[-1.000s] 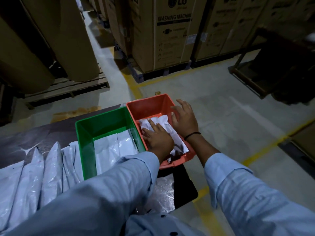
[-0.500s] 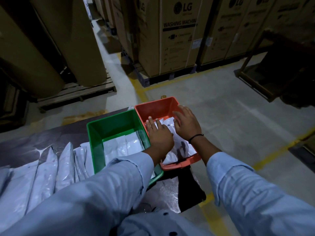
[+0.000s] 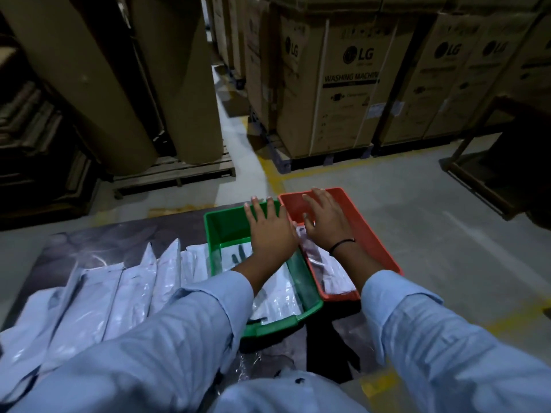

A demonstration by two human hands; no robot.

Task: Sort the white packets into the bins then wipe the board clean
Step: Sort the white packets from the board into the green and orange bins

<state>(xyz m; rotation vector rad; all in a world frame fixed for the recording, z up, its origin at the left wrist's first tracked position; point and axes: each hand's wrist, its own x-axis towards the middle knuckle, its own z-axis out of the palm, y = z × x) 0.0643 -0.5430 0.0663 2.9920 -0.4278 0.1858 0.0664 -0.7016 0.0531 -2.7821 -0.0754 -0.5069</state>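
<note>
A green bin [image 3: 215, 246] and a red bin [image 3: 369, 236] stand side by side on the dark board [image 3: 119, 236]. White packets lie in both: one in the green bin [image 3: 275, 299], one in the red bin [image 3: 334, 275]. My left hand [image 3: 269, 231] hovers over the green bin with fingers spread and straight, holding nothing. My right hand [image 3: 323, 219], flat with straight fingers, is over the red bin above its packet; whether it touches is unclear. Several more white packets [image 3: 98, 296] lie in a row on the board's left.
Large cardboard washing machine boxes [image 3: 343, 84] stand on pallets beyond the board. Big brown paper rolls [image 3: 167, 79] sit on a wooden pallet [image 3: 179, 171] at the back left. A dark metal frame [image 3: 489, 174] stands at the right. Grey floor with yellow lines lies beyond.
My left hand has left the packet in the red bin and moved left over the green bin. My right hand has risen slightly over the red bin. The camera has tilted up.
</note>
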